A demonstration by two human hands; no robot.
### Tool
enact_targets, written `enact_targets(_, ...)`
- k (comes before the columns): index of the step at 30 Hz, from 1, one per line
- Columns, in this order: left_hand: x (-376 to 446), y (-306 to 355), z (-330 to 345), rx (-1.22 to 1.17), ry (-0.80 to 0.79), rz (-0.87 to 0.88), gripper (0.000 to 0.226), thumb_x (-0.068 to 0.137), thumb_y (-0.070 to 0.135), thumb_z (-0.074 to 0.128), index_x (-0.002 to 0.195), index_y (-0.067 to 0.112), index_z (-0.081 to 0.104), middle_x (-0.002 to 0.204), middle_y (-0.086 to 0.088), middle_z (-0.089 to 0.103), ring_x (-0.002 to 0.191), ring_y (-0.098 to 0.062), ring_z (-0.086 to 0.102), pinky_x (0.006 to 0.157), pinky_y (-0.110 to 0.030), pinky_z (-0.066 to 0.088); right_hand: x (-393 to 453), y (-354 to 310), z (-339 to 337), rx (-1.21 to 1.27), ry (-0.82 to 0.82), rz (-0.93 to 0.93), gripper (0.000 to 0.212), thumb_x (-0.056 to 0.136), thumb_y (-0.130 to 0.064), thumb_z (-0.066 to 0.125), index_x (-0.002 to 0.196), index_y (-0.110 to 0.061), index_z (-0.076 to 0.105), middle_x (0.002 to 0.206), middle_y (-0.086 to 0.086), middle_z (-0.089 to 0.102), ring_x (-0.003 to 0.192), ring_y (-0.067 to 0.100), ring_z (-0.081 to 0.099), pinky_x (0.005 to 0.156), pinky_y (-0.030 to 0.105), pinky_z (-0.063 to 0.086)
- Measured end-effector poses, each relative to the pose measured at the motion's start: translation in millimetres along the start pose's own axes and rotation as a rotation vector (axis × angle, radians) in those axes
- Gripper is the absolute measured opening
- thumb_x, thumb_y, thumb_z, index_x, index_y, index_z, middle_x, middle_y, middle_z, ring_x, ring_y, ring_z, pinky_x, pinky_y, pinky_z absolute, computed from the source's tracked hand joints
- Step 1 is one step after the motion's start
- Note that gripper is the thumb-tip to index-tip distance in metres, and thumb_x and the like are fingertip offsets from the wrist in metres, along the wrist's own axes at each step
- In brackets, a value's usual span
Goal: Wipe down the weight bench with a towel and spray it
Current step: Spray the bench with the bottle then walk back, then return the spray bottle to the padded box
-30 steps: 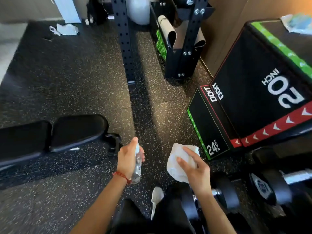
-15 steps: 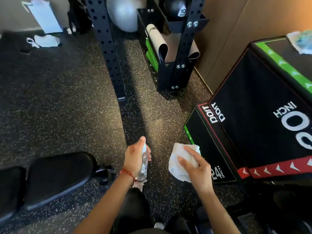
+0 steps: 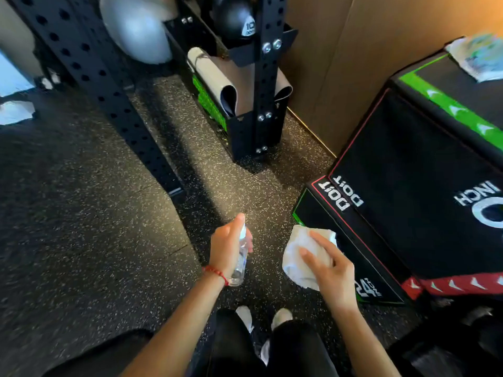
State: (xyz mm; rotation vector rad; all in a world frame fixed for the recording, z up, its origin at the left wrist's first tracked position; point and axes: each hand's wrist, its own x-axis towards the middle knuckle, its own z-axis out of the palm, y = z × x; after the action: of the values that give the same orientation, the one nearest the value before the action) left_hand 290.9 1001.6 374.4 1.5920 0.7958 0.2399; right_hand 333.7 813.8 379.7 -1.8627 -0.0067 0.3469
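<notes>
While the left hand gripped a clear spray bottle upright, the right hand clutched a crumpled white towel just right of it, over speckled floor. Only a dark edge of the weight bench showed, near left.

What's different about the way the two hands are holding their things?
The left hand wraps around a clear spray bottle, held upright with a finger on top; the right hand lies over a crumpled white towel. The left wrist wears a red bracelet; the right is bare. Both hover above the floor.
</notes>
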Motion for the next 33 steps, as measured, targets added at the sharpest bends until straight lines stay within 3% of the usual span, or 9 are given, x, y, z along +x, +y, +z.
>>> enact_targets(3, 26, 13, 26, 0.028, -0.075, 0.01, 0.059, 0.091, 0.044, 0.04, 0.057, 0.0, 0.059, 0.046, -0.003, 0.058, 0.041, -0.011, 0.053, 0.045, -0.014, 0.042, 24, -2, -12, -0.003, 0.062, 0.022, 0.034, 0.075, -0.027, 0.074, 0.108, -0.029, 0.066, 0.1, -0.018, 0.066, 0.094, -0.009, 0.058, 0.075, 0.007, 0.042)
enact_targets(9, 75, 45, 101, 0.063, -0.222, 0.059, 0.06, 0.079, 0.062, 0.036, 0.054, 0.012, 0.058, 0.045, 0.001, 0.058, 0.042, -0.012, 0.055, 0.047, -0.019, 0.044, 78, -10, -53, 0.072, 0.182, 0.041, 0.032, 0.075, -0.026, 0.074, 0.107, -0.03, 0.067, 0.099, -0.023, 0.064, 0.098, -0.009, 0.056, 0.079, 0.007, 0.042)
enact_targets(12, 93, 68, 144, 0.083, -0.275, 0.104, 0.056, 0.095, 0.046, 0.04, 0.057, 0.01, 0.058, 0.045, 0.001, 0.057, 0.04, -0.01, 0.053, 0.046, -0.019, 0.044, 106, -15, -80, 0.104, 0.257, 0.06, 0.035, 0.075, -0.026, 0.074, 0.109, -0.027, 0.067, 0.101, -0.022, 0.063, 0.1, -0.005, 0.057, 0.084, 0.015, 0.044)
enact_targets(15, 108, 92, 186, 0.089, -0.321, 0.135, 0.053, 0.099, 0.034, 0.037, 0.057, 0.01, 0.057, 0.046, 0.001, 0.057, 0.043, -0.011, 0.054, 0.051, -0.022, 0.045, 131, -21, -109, 0.126, 0.314, 0.058, 0.035, 0.076, -0.026, 0.074, 0.11, -0.026, 0.067, 0.104, -0.018, 0.064, 0.101, -0.005, 0.057, 0.082, 0.011, 0.044)
enact_targets(21, 143, 138, 256, 0.04, -0.442, 0.182, 0.065, 0.078, 0.059, 0.036, 0.055, 0.002, 0.059, 0.046, -0.002, 0.059, 0.045, -0.016, 0.055, 0.052, -0.025, 0.045, 179, -41, -163, 0.153, 0.444, 0.041, 0.027, 0.077, -0.02, 0.073, 0.103, -0.028, 0.067, 0.101, -0.018, 0.065, 0.091, -0.013, 0.057, 0.076, 0.003, 0.042)
enact_targets(26, 178, 188, 304, -0.079, -0.539, 0.192, 0.062, 0.065, 0.062, 0.04, 0.051, 0.004, 0.055, 0.042, -0.005, 0.056, 0.038, -0.014, 0.05, 0.045, -0.019, 0.04, 220, -65, -193, 0.196, 0.594, 0.023, 0.027, 0.078, -0.019, 0.071, 0.103, -0.029, 0.067, 0.097, -0.024, 0.064, 0.085, -0.018, 0.055, 0.073, -0.001, 0.038)
enact_targets(33, 231, 261, 361, -0.174, -0.759, 0.338, 0.06, 0.084, 0.041, 0.035, 0.051, -0.006, 0.052, 0.044, -0.014, 0.051, 0.043, -0.018, 0.045, 0.048, -0.019, 0.04, 285, -106, -214, 0.198, 0.761, -0.048, 0.026, 0.079, -0.012, 0.07, 0.096, -0.03, 0.063, 0.089, -0.024, 0.059, 0.075, -0.02, 0.054, 0.068, 0.0, 0.039)
